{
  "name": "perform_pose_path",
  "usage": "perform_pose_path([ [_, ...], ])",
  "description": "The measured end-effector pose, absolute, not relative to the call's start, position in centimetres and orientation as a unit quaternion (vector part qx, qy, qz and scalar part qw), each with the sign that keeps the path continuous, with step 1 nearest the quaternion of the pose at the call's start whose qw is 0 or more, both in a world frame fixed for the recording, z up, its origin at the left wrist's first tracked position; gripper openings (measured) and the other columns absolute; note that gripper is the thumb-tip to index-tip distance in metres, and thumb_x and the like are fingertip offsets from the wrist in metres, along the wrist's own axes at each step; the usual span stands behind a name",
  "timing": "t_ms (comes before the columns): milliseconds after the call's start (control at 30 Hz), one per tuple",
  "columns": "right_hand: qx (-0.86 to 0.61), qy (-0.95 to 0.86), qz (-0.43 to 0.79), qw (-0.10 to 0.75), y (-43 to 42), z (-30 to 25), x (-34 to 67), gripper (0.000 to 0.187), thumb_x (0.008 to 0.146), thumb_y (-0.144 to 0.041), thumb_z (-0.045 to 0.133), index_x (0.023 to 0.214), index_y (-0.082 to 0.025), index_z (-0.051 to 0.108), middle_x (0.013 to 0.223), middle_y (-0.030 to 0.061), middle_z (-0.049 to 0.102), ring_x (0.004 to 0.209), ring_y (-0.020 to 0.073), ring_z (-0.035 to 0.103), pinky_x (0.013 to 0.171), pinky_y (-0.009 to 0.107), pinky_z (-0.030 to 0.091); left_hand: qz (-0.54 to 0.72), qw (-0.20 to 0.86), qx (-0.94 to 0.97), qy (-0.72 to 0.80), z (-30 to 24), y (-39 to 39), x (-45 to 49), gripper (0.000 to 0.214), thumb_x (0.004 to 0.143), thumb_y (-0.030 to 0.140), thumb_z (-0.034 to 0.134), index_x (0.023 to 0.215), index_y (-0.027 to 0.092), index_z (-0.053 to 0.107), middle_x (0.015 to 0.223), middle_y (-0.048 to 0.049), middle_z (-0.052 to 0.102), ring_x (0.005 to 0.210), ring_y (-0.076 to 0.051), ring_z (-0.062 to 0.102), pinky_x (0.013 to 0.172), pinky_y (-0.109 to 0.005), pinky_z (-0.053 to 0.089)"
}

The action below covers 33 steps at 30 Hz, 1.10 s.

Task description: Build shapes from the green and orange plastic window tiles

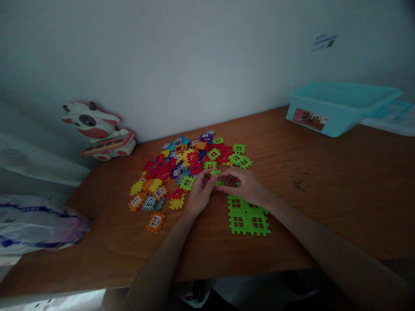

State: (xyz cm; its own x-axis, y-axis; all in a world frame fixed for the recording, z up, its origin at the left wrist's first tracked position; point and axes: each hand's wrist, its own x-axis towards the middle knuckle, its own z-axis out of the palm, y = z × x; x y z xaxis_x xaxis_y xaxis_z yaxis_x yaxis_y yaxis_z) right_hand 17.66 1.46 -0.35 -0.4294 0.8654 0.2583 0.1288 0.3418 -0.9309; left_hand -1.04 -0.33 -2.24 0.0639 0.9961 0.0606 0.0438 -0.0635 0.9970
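Wooden surface [324, 172], smooth brown grain; white wall [207, 65] along back edge, open room toward the right side and along the front edge. Left hand [201, 194] and right hand [241, 186] meet near mid-surface, fingers curled, pinching a small lime-green plastic tile [219, 183] between them. Assembled lime-green window panel [248, 215], four notched square tiles, lies flat just below the right hand. Loose pile of multicoloured interlocking tiles [181, 166] spreads just beyond the left hand, touching it. Teal plastic tub [337, 108] stands at the back right; cow-shaped toy [97, 129] at the back left corner.
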Motion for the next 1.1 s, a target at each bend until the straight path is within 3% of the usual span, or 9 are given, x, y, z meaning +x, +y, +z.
perform_pose_path([
  [100,-0.315,-0.745,0.449,0.380,1.1,0.0,17.6,0.031,0.085,-0.049,0.076,0.102,-0.023,0.072,0.098,0.0042,0.071,0.080,0.0167,0.067,0.071,0.031,0.054,0.468,0.523,0.506,0.502,-2.0,0.0,-1.8,0.053,0.079,0.061,0.078,0.111,0.020,0.068,0.101,-0.0047,0.071,0.091,-0.018,0.069,0.077,-0.027,0.058],
  [233,-0.357,-0.766,0.400,0.355,1.8,0.5,19.0,0.030,0.087,-0.052,0.074,0.086,-0.022,0.069,0.082,0.0010,0.069,0.068,0.0149,0.060,0.061,0.028,0.045,0.435,0.572,0.489,0.495,-1.4,0.2,-3.0,0.051,0.072,0.051,0.087,0.110,0.021,0.070,0.095,-0.0018,0.072,0.081,-0.015,0.068,0.070,-0.026,0.058],
  [300,-0.372,-0.805,0.351,0.300,2.5,0.6,20.0,0.033,0.088,-0.054,0.072,0.083,-0.022,0.067,0.079,0.0011,0.069,0.068,0.0162,0.059,0.061,0.029,0.043,0.424,0.576,0.498,0.490,-1.0,0.1,-3.3,0.049,0.072,0.047,0.088,0.111,0.022,0.070,0.094,-0.0011,0.072,0.080,-0.014,0.068,0.069,-0.025,0.057],
  [433,-0.419,-0.861,0.207,0.200,3.5,-0.2,21.3,0.039,0.103,-0.047,0.052,0.075,-0.022,0.060,0.076,0.0052,0.066,0.071,0.0204,0.060,0.066,0.034,0.044,0.387,0.560,0.546,0.488,-0.4,0.0,-3.2,0.038,0.073,0.044,0.087,0.099,0.019,0.074,0.085,-0.0020,0.073,0.072,-0.013,0.067,0.064,-0.023,0.054],
  [567,-0.463,-0.851,0.150,0.196,3.3,-1.6,20.6,0.033,0.105,-0.043,0.046,0.085,-0.022,0.061,0.088,0.0096,0.067,0.080,0.0238,0.063,0.073,0.038,0.049,0.341,0.577,0.563,0.484,0.3,-0.4,-3.1,0.035,0.073,0.042,0.087,0.093,0.019,0.072,0.084,-0.0017,0.072,0.068,-0.012,0.066,0.053,-0.020,0.053],
  [767,-0.507,-0.825,0.080,0.236,2.2,-2.8,18.7,0.029,0.101,-0.047,0.053,0.099,-0.020,0.064,0.103,0.0143,0.065,0.100,0.0319,0.062,0.087,0.046,0.050,0.205,0.664,0.602,0.393,1.1,-1.1,-3.7,0.029,0.079,0.040,0.083,0.097,0.020,0.073,0.079,-0.0002,0.070,0.065,-0.013,0.067,0.054,-0.023,0.058],
  [933,-0.459,-0.848,0.114,0.238,3.5,-2.6,19.2,0.024,0.101,-0.042,0.056,0.098,-0.020,0.065,0.104,0.0129,0.066,0.101,0.0298,0.062,0.090,0.043,0.049,0.181,0.613,0.659,0.396,0.8,-1.6,-3.3,0.027,0.086,0.042,0.077,0.102,0.022,0.072,0.077,0.0005,0.070,0.061,-0.013,0.066,0.055,-0.024,0.055],
  [1100,-0.437,-0.850,0.147,0.254,4.7,-2.4,20.5,0.022,0.101,-0.041,0.055,0.097,-0.021,0.066,0.102,0.0107,0.067,0.099,0.0271,0.062,0.091,0.041,0.050,0.193,0.420,0.788,0.405,0.8,-2.2,-2.5,0.023,0.093,0.037,0.069,0.112,0.025,0.073,0.080,-0.0001,0.072,0.062,-0.013,0.063,0.056,-0.023,0.049],
])
